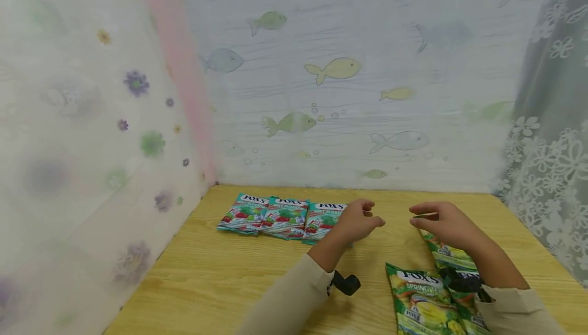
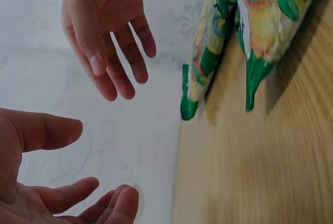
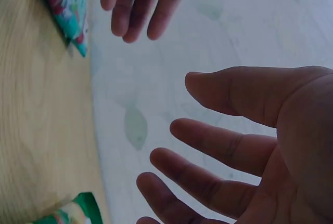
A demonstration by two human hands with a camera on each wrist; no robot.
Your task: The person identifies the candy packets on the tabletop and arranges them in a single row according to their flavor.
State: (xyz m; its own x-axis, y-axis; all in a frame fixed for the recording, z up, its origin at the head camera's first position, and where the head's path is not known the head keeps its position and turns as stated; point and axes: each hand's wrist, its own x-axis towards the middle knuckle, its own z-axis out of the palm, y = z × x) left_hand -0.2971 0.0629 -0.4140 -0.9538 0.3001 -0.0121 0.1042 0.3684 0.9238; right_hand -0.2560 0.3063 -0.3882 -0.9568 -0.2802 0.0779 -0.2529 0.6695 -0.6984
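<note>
Three teal candy packets (image 1: 284, 217) lie side by side at the back left of the table. My left hand (image 1: 359, 221) hovers beside the rightmost one, fingers relaxed and apart from the thumb, holding nothing. Facing it, my right hand (image 1: 438, 219) is raised over the green and yellow packets (image 1: 424, 299), also with nothing in it. Both palms turn toward each other across a gap, as the left wrist view shows with the right hand (image 2: 106, 37) and the right wrist view with the left hand (image 3: 145, 0). My right arm partly covers the green packets.
The wooden table (image 1: 197, 284) ends at a pale curtain (image 1: 294, 69) printed with fish. A flowered curtain (image 1: 92, 146) stands along the left side, and a grey lace one (image 1: 551, 161) hangs on the right.
</note>
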